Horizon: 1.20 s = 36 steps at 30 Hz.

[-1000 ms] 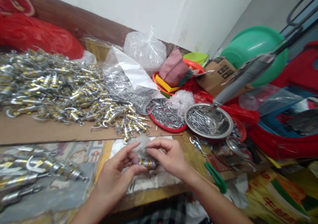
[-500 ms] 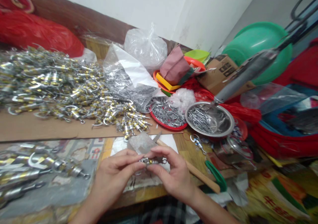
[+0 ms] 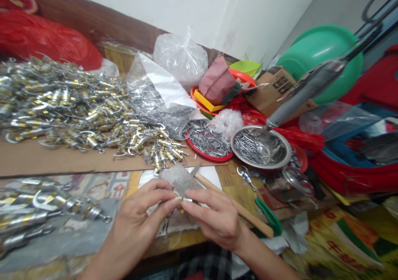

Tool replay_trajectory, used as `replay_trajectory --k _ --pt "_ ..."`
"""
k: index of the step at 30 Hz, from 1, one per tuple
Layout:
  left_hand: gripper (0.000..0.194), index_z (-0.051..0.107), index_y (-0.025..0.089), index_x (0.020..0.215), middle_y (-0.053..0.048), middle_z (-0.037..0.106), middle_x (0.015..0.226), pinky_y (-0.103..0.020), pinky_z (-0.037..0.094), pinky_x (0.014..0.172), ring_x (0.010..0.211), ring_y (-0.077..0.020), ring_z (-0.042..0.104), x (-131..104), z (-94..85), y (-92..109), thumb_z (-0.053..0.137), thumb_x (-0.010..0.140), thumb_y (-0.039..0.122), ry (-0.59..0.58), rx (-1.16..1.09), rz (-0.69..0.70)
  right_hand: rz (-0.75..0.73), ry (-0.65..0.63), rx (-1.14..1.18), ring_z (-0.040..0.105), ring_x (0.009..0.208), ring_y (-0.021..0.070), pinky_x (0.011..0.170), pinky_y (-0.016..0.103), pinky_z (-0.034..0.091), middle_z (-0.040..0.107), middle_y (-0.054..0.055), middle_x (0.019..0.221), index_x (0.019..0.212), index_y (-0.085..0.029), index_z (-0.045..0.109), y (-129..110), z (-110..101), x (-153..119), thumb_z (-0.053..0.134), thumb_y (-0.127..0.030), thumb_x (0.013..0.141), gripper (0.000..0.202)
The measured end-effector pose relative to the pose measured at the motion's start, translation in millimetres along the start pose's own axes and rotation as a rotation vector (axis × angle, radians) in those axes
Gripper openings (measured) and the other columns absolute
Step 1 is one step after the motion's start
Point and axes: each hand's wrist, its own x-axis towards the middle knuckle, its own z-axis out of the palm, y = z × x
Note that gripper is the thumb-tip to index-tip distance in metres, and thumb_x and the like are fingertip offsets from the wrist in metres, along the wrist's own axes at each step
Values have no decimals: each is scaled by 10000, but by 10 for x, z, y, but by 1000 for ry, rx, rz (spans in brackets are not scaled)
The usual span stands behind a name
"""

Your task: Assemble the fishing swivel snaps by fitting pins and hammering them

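Between my two hands is a small silver-and-gold metal fitting (image 3: 181, 203), mostly covered by the fingers. My left hand (image 3: 146, 213) pinches its left end between thumb and fingertips. My right hand (image 3: 216, 213) has its fingers closed around the right end. Just behind the fingers lies a grey block (image 3: 182, 178) on white paper. A hammer with a wooden handle (image 3: 248, 213) runs from behind my right hand toward the lower right.
A big heap of similar fittings (image 3: 62, 102) covers the left back; more lie on a grey mat (image 3: 83, 242). Metal pins fill a red dish (image 3: 209, 141) and a steel bowl (image 3: 261, 147). A grey lever arm (image 3: 307, 93) slants over the right side, before a green basin (image 3: 323, 60).
The fitting has been turned: its ringed end, which stuck out at the right, is now hidden in my right fingers. My right hand has rolled over, its fingers closing further.
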Motion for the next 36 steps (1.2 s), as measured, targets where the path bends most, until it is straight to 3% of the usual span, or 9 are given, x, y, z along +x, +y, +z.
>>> replay_trajectory --k 3,6,10,12,15,18,22,27,36 --pt "119 706 236 750 -17 707 810 -253 479 728 778 -186 634 -23 24 -13 608 711 292 -32 -152 -168 147 46 112 635 770 144 654 221 524 666 105 902 944 -143 658 -48 56 0 531 -39 749 255" --pt "372 660 228 959 -20 724 875 -263 522 692 785 -203 654 -47 80 -27 708 597 300 24 -380 -364 311 98 233 639 717 136 636 212 527 678 90 833 913 -150 677 -108 75 41 591 -98 742 198" --pt "557 580 173 1091 -41 728 840 -264 536 671 742 -201 665 -54 137 -49 731 570 296 80 -492 -473 433 -115 279 636 663 128 611 210 516 694 34 739 827 -188 704 -2 -15 151 628 -218 743 117" --pt "548 559 156 1110 -49 722 827 -263 531 676 726 -193 663 -52 144 -55 706 606 312 59 -526 -495 496 -256 101 635 728 118 680 203 504 698 10 791 829 -211 701 220 -102 208 595 -261 775 129" --pt "585 510 162 1145 -43 702 806 -265 525 678 735 -194 661 -52 151 -43 703 611 305 22 -606 -506 718 -388 -527 598 919 108 816 199 445 658 6 1013 996 -241 643 719 -229 270 454 -228 862 232" --pt "614 457 179 1165 -18 668 728 -261 518 634 686 -188 657 -46 164 -32 701 613 290 21 -658 -493 829 -486 -716 597 944 214 800 302 446 664 90 977 1002 -201 644 1184 -268 307 495 -170 805 249" --pt "634 381 198 1189 -2 634 703 -239 501 564 628 -165 640 -10 157 -109 683 638 286 -38 -666 -495 840 -625 -758 608 905 267 756 334 442 674 122 876 933 -190 659 1467 -172 360 533 -129 732 245" --pt "684 335 239 1197 10 600 749 -275 507 601 665 -169 631 42 128 -260 702 621 238 -62 -689 -515 816 -704 -742 584 946 260 765 320 430 643 122 979 1049 -186 582 1502 -124 389 531 -117 713 347" --pt "700 292 248 1229 19 603 747 -297 485 664 696 -168 628 30 121 -245 678 646 222 -56 -707 -496 781 -566 -618 575 935 201 813 265 413 638 85 995 990 -167 636 1547 -235 237 510 -94 717 309"
